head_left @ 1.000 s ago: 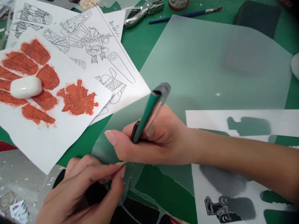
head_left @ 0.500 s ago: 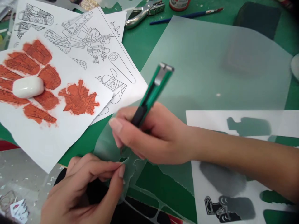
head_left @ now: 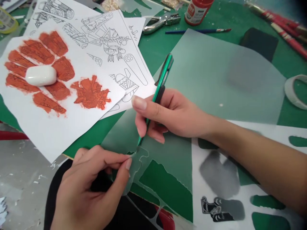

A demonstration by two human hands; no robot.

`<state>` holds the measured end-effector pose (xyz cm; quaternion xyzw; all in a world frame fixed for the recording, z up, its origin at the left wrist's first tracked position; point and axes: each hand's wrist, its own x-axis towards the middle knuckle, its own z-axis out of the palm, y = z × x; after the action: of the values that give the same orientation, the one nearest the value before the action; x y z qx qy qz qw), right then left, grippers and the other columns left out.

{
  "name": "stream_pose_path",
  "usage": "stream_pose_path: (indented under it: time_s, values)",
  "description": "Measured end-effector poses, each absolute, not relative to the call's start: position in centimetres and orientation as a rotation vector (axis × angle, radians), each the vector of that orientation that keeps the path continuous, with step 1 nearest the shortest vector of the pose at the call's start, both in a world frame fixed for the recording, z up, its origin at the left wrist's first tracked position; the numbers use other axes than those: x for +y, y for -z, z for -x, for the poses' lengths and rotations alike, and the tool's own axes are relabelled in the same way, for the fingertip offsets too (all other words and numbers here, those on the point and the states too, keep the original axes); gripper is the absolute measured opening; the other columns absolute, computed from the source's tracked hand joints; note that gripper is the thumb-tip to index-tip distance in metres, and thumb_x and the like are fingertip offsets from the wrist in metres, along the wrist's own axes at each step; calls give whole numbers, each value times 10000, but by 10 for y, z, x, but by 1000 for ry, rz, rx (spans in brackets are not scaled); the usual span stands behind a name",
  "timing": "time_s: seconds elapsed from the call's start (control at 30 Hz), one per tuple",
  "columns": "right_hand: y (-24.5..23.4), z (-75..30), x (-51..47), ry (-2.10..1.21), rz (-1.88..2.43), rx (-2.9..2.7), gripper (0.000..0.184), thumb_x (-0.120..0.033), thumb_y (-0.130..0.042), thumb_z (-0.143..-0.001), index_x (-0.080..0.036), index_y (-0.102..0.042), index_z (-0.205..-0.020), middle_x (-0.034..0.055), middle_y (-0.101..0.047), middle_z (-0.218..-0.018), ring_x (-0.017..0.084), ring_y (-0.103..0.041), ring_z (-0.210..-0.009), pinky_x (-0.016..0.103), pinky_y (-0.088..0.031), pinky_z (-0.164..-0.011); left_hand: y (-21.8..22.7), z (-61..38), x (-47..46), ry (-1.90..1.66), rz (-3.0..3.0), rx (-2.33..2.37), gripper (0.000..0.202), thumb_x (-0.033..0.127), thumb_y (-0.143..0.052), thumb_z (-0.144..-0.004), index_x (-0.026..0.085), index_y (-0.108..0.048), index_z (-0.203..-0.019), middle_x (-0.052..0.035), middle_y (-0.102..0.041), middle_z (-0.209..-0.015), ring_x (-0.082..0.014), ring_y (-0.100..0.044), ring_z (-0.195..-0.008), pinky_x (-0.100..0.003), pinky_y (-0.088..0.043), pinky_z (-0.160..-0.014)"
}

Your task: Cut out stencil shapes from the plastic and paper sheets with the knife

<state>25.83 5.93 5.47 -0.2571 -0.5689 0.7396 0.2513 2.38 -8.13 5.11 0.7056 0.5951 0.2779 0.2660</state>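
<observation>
Right hand has the knife steeply tilted, thumb across the front, other fingers curled behind — tip down just beside the left fingertips, low grip probably for fine control. Left hand pinches the clear sheet between thumb and forefinger, by an outlined bit at its near end, likely to keep it taut and steady under the blade. Sheet lies on the green table, near end overhanging the edge, which would let the left fingers get round it. Far corner rests over part of the dark block; can't tell if that's deliberate. White case sits on the painted paper — maybe a paperweight. Cut-out paper is under the right forearm; contact unclear.
</observation>
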Motion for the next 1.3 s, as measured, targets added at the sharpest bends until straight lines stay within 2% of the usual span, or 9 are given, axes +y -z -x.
stream_pose_path:
  time_s: [0.07,0.13,0.23,0.33,0.5,0.77,1.17,1.3]
  values:
    - [-57,-255,53,-1987,776,-1541,669,-728,-740,-1116,-190,-718,-720,-61,-534,-479,69,-521,-456,205,-407,-485,-52,-25,-81,-761,-1899,1619,141,265,-722,-1085,393,-781,-1083,120,-711,-808,-108,-617,-757,-312,-492,-669]
    - [-58,-252,48,-1962,829,-1532,654,-666,-732,-1141,-197,-707,-687,-58,-530,-464,75,-522,-443,215,-408,-478,-52,-26,-81,-770,-1895,1624,146,259,-721,-1076,393,-779,-1069,122,-709,-802,-107,-616,-755,-308,-490,-660]
    - [-58,-248,44,-1931,869,-1526,584,-531,-716,-1168,-197,-716,-689,-59,-561,-472,74,-514,-438,211,-421,-482,-53,-28,-81,-770,-1893,1630,144,258,-724,-1069,390,-778,-1049,119,-711,-795,-112,-610,-754,-312,-487,-653]
    - [-57,-248,43,-1929,872,-1546,525,-461,-721,-1154,-192,-739,-702,-65,-573,-479,73,-514,-441,199,-445,-492,-53,-29,-80,-782,-1880,1638,140,266,-726,-1062,389,-780,-1025,117,-710,-784,-121,-602,-747,-320,-479,-646]
    - [-55,-249,42,-1906,876,-1598,490,-426,-713,-1151,-186,-744,-725,-69,-580,-503,67,-521,-459,187,-463,-508,-54,-28,-80,-784,-1861,1660,133,275,-735,-1046,384,-792,-995,114,-725,-781,-122,-614,-736,-314,-497,-634]
    - [-55,-248,43,-1891,821,-1589,471,-375,-750,-1127,-180,-738,-699,-78,-546,-461,59,-492,-427,196,-363,-450,-57,-31,-78,-812,-1851,1670,159,242,-750,-1015,384,-811,-975,104,-721,-752,-128,-618,-708,-308,-507,-613]
    - [-57,-246,35,-1886,786,-1544,448,-274,-784,-1095,-152,-705,-671,-87,-492,-476,37,-454,-466,154,-385,-475,-59,-35,-74,-839,-1853,1695,178,228,-748,-983,378,-811,-911,115,-734,-736,-117,-635,-665,-351,-492,-607]
    - [-54,-246,32,-1816,763,-1567,443,-260,-765,-1112,-147,-715,-687,-85,-509,-482,29,-467,-454,158,-381,-469,-56,-32,-79,-792,-1870,1690,154,243,-744,-1026,375,-793,-964,107,-755,-786,-133,-651,-709,-357,-500,-627]
